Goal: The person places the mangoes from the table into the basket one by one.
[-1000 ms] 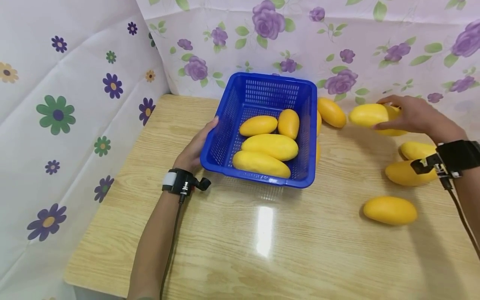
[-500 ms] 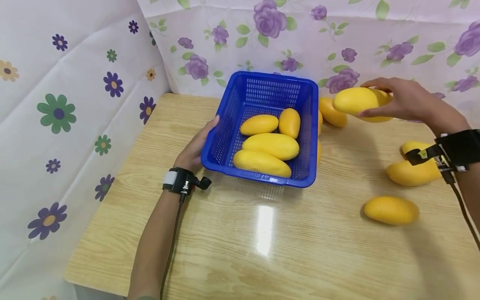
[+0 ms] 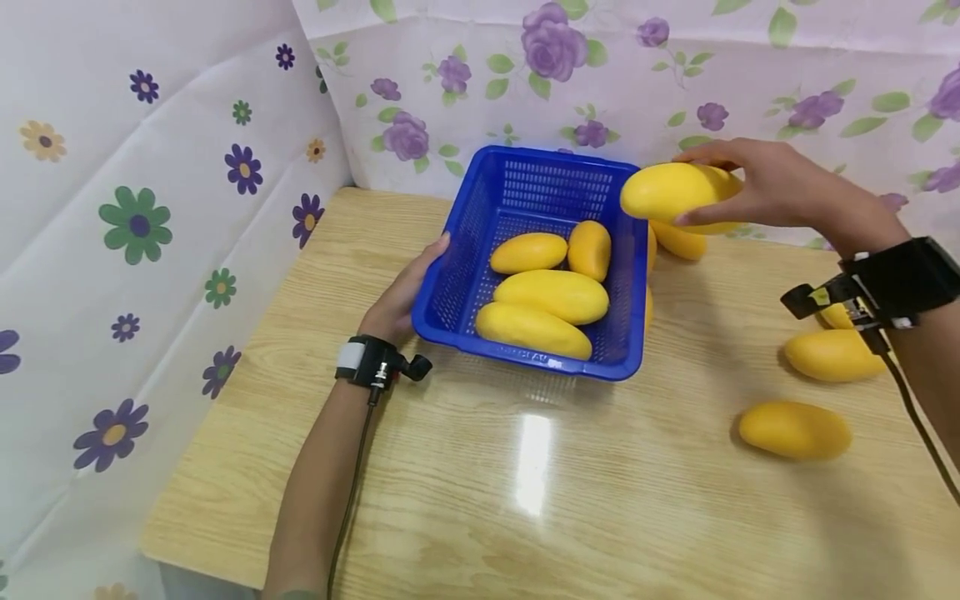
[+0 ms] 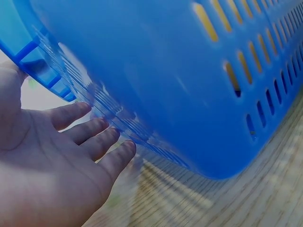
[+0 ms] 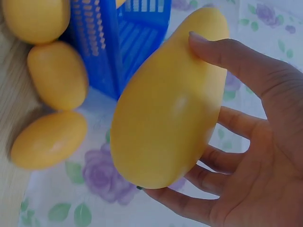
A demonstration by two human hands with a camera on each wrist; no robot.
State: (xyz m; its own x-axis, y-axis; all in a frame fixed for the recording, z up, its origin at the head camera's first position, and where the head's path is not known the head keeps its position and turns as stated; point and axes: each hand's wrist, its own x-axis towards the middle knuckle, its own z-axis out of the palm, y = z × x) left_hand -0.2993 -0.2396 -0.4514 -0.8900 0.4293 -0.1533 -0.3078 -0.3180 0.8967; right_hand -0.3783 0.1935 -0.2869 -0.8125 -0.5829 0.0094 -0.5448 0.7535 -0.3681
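My right hand (image 3: 772, 183) holds a large yellow mango (image 3: 667, 193) in the air at the blue plastic basket's (image 3: 528, 361) right rim. In the right wrist view, the thumb lies on one side of this mango (image 5: 165, 109) and the fingers on the other. My left hand (image 3: 401, 292) is at the basket's left side, thumb at the rim. From the left wrist, my left hand's fingertips (image 4: 124, 147) touch the basket's outer wall (image 4: 142, 71). Inside the basket lie several mangoes, among them a long yellow mango (image 3: 551, 296) and a smaller orange one (image 3: 590, 250).
On the wood-grain table (image 3: 637, 500), a mango (image 3: 795, 430) lies at the front right. Another mango (image 3: 834, 356) is farther back, near one partly hidden by the right wrist. More mangoes (image 5: 59, 75) sit against the basket's right side. A flowered cloth (image 3: 450, 125) hangs behind.
My right hand has lifted the yellow mango and carried it left, from the table's back right to the basket's right rim. My left hand stays at the basket.
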